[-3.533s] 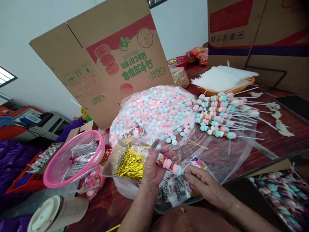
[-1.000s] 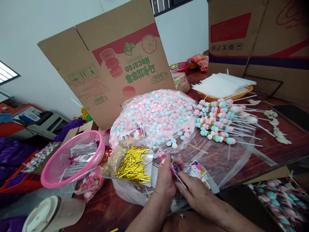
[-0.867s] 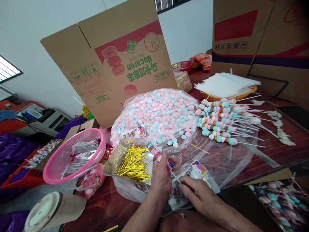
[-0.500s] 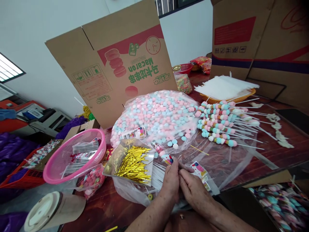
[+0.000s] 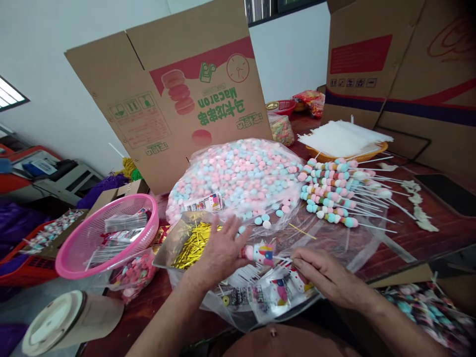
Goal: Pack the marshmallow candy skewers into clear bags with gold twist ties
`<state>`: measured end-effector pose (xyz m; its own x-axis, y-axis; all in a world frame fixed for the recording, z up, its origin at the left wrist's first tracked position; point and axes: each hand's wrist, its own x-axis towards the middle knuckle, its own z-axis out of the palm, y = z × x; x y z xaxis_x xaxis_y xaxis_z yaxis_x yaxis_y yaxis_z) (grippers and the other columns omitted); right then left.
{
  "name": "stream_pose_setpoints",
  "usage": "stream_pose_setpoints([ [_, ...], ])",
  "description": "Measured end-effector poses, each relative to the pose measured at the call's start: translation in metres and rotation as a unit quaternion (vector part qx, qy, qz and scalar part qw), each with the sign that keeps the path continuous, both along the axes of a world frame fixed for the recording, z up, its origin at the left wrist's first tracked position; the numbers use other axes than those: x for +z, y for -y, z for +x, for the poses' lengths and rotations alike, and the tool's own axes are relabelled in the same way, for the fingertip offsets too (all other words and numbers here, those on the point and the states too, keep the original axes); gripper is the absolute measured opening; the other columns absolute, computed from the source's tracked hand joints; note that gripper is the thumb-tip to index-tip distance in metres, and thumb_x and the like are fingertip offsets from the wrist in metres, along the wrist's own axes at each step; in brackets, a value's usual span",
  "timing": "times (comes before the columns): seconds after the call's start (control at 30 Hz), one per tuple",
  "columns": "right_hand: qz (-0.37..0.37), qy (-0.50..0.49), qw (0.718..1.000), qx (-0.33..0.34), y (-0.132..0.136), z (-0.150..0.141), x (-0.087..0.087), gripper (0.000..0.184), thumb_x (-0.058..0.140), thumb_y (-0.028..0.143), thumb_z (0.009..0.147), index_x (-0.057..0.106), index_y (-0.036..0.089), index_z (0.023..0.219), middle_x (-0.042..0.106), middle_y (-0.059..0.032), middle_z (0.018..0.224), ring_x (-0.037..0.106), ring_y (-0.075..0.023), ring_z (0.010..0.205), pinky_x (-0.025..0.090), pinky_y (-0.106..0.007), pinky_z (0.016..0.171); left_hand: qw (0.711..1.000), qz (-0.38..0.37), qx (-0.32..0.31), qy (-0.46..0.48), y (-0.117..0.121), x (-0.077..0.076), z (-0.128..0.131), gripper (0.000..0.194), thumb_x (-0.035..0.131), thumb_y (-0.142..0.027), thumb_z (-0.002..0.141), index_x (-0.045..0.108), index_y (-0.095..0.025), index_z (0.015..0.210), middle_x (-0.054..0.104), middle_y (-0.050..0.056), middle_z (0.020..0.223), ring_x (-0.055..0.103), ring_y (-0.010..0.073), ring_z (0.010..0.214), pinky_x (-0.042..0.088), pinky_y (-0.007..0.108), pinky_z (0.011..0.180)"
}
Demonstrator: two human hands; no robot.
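My right hand (image 5: 322, 272) is closed on the white stick of a candy skewer (image 5: 263, 254) in a printed clear wrapper. The skewer lies roughly level, its candy end toward my left hand (image 5: 222, 248). That hand is open, fingers spread, over the right side of a tray of gold twist ties (image 5: 191, 244); whether it touches the skewer's tip I cannot tell. Below the skewer are printed wrappers (image 5: 278, 291) and loose white sticks (image 5: 243, 273). A large clear bag of pink, blue and white candies (image 5: 238, 171) lies behind both hands.
Unwrapped candy skewers (image 5: 330, 191) are piled at the right, before a basket of white sticks (image 5: 344, 139). At left stand a pink basket (image 5: 63, 260) and a lidded cup (image 5: 100, 317). A cardboard box (image 5: 122, 89) rises behind; a phone-like dark slab (image 5: 446, 191) lies far right.
My hands, together before, have parted. The left moved left and opened over the twist ties; the right moved right with the stick. The skewer turned more level, uncovering the wrappers below.
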<state>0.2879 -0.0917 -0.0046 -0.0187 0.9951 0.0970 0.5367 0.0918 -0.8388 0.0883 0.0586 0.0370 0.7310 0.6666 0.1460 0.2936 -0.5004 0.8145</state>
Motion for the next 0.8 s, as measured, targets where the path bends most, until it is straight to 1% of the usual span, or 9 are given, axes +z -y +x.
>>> stream_pose_setpoints([
  [0.07,-0.008,0.002,1.0,0.002,-0.001,0.005,0.007,0.031,0.029,0.031,0.092,0.04,0.02,0.065,0.044,0.0032,0.06,0.041,-0.0108,0.057,0.033,-0.022,0.054,0.996,-0.068,-0.05,-0.031,0.007,-0.012,0.002,0.028,0.078,-0.024,0.057,0.069,-0.025,0.084,0.067,0.006,0.082,0.058,0.0255,0.084,0.035,0.031,0.088],
  [0.13,-0.004,0.019,1.0,-0.012,-0.003,0.009,0.013,0.031,0.029,0.03,0.091,0.038,0.02,0.063,0.04,0.0037,0.058,0.038,-0.0108,0.055,0.031,-0.022,0.052,0.988,-0.137,-0.056,-0.03,0.023,-0.023,0.004,0.013,0.07,-0.029,0.068,0.069,-0.024,0.08,0.062,0.002,0.064,0.053,0.0176,0.06,0.039,0.023,0.066],
  [0.3,0.011,0.1,0.995,0.001,-0.018,0.007,0.023,0.028,0.031,0.027,0.089,0.034,0.021,0.062,0.039,0.0039,0.057,0.036,-0.011,0.054,0.028,-0.024,0.052,0.956,-0.292,0.006,0.016,0.061,-0.048,0.007,0.019,0.059,-0.037,0.078,0.066,-0.021,0.08,0.056,0.0,0.057,0.044,0.0124,0.048,0.03,0.019,0.046],
  [0.37,0.011,0.114,0.993,0.014,-0.027,0.002,0.02,0.027,0.032,0.026,0.088,0.035,0.02,0.062,0.042,0.0032,0.058,0.037,-0.0113,0.056,0.028,-0.024,0.053,0.93,-0.363,0.043,0.028,0.07,-0.058,0.01,0.024,0.056,-0.042,0.079,0.064,-0.02,0.075,0.052,-0.001,0.052,0.039,0.0101,0.04,0.025,0.02,0.04],
  [0.43,-0.004,0.083,0.996,0.017,-0.034,-0.004,0.013,0.028,0.034,0.029,0.087,0.036,0.02,0.061,0.042,0.003,0.057,0.038,-0.0114,0.055,0.029,-0.024,0.054,0.912,-0.401,0.077,0.037,0.074,-0.064,0.011,0.028,0.055,-0.045,0.078,0.062,-0.019,0.072,0.052,-0.002,0.051,0.037,0.0089,0.037,0.023,0.02,0.037],
  [0.53,-0.044,-0.082,0.996,-0.01,-0.038,-0.017,-0.005,0.03,0.032,0.037,0.088,0.042,0.02,0.066,0.045,0.0034,0.057,0.038,-0.01,0.051,0.031,-0.023,0.05,0.908,-0.401,0.111,0.038,0.073,-0.065,0.012,0.032,0.052,-0.048,0.08,0.061,-0.018,0.074,0.055,-0.001,0.054,0.04,0.009,0.04,0.024,0.019,0.039],
  [0.63,-0.065,-0.215,0.974,-0.034,-0.033,-0.036,-0.02,0.027,0.04,0.043,0.085,0.049,0.018,0.082,0.05,0.0029,0.064,0.039,-0.009,0.05,0.032,-0.021,0.048,0.925,-0.369,0.09,0.019,0.067,-0.062,0.009,0.036,0.044,-0.051,0.083,0.057,-0.018,0.081,0.053,-0.002,0.057,0.041,0.0096,0.044,0.028,0.02,0.043],
  [0.73,-0.025,-0.149,0.986,-0.07,-0.026,-0.056,-0.025,0.021,0.046,0.037,0.082,0.052,0.018,0.075,0.049,0.0031,0.059,0.042,-0.0103,0.054,0.034,-0.022,0.052,0.966,-0.252,0.055,-0.008,0.063,-0.062,0.004,0.036,0.038,-0.049,0.086,0.053,-0.018,0.077,0.049,-0.003,0.06,0.043,0.0111,0.052,0.033,0.022,0.051],
  [0.8,-0.001,-0.107,0.989,-0.1,-0.024,-0.066,-0.024,0.022,0.045,0.034,0.083,0.051,0.019,0.069,0.048,0.0032,0.056,0.043,-0.0109,0.054,0.034,-0.023,0.054,0.979,-0.199,0.033,-0.027,0.062,-0.063,0.002,0.036,0.035,-0.048,0.087,0.05,-0.018,0.074,0.047,-0.002,0.062,0.043,0.0115,0.056,0.034,0.023,0.054],
])
